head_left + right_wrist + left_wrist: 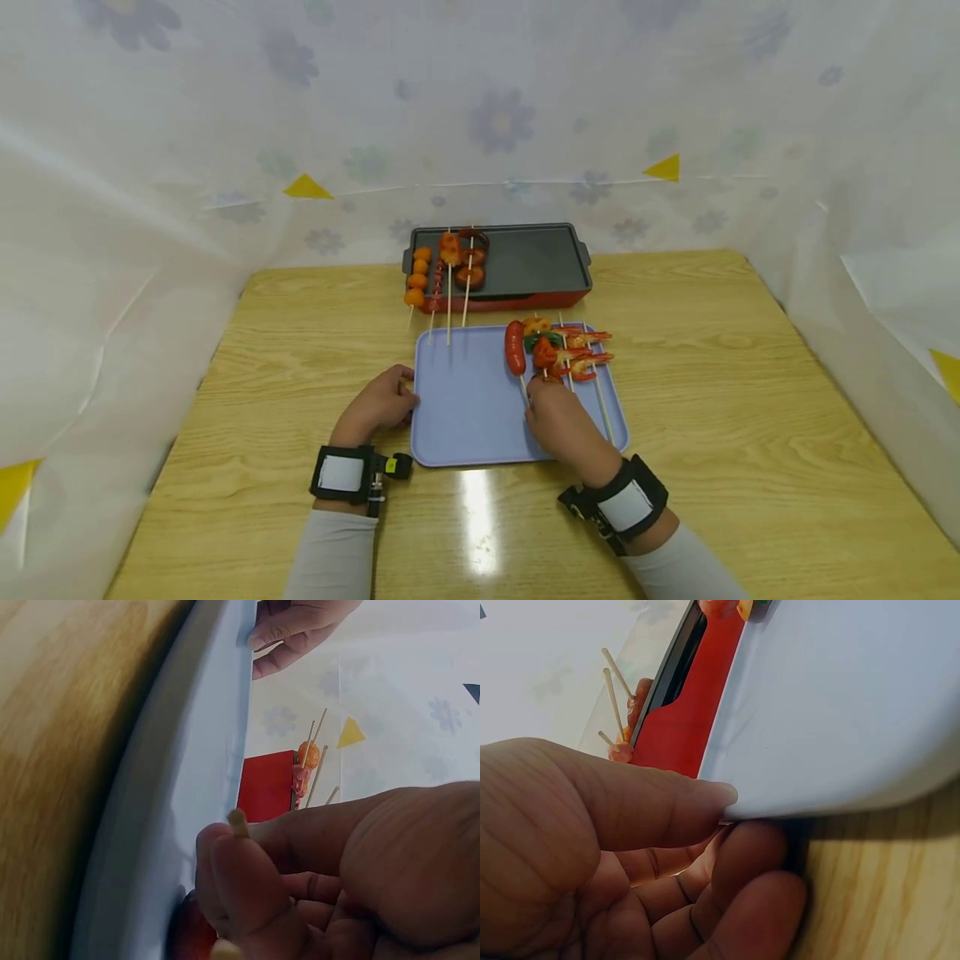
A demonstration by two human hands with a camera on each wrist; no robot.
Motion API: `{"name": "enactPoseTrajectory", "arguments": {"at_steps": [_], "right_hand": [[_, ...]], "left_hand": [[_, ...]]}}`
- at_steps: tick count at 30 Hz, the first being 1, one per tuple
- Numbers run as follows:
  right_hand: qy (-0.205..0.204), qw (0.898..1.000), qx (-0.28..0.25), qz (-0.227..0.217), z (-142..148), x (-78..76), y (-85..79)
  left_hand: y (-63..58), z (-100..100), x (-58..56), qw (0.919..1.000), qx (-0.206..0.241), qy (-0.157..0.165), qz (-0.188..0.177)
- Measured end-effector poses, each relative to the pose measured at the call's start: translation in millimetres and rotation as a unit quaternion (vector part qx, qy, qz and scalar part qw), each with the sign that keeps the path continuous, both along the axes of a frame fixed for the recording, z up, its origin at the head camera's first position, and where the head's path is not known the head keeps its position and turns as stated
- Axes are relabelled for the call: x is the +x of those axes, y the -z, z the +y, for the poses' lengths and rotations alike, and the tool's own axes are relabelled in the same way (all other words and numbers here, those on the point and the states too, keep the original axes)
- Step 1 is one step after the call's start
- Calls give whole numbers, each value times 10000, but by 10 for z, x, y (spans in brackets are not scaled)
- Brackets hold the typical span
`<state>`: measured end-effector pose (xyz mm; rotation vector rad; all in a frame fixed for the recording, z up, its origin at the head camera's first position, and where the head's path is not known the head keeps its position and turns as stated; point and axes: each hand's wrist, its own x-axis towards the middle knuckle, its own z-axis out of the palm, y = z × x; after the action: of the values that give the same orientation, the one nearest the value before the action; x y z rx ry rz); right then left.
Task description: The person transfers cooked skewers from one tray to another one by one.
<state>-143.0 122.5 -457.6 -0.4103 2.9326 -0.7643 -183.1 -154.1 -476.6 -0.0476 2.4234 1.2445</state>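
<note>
My left hand pinches the left rim of a pale lilac tray, thumb on top and fingers beneath, as the left wrist view shows. Over the tray's right part, my right hand pinches a wooden skewer stick between thumb and fingers. It appears to be the skewer of mixed pieces, yellow, green, red and brown. Left of it lies a red sausage skewer. To its right are two shrimp skewers, their heads reaching past the tray's edge.
Behind the tray stands a dark-topped red grill. On its left side lie an orange ball skewer, a thin reddish skewer, an orange-brown skewer and a brown slice skewer. Some sticks overhang the tray's back edge.
</note>
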Motion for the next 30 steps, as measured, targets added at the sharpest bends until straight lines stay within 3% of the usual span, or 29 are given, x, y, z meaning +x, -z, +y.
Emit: {"name": "enactPoseTrajectory", "arguments": {"at_steps": [13, 23, 30], "right_hand": [[-85, 9989, 423, 164, -44, -94, -35], [-13, 9993, 360, -75, 16, -87, -1], [250, 9979, 456, 391, 75, -25, -89]], "left_hand": [[-85, -24, -28, 10000, 35, 6, 29], [-29, -12, -12, 9998, 137, 1, -114], [-26, -8, 0, 9999, 88, 30, -81]]}}
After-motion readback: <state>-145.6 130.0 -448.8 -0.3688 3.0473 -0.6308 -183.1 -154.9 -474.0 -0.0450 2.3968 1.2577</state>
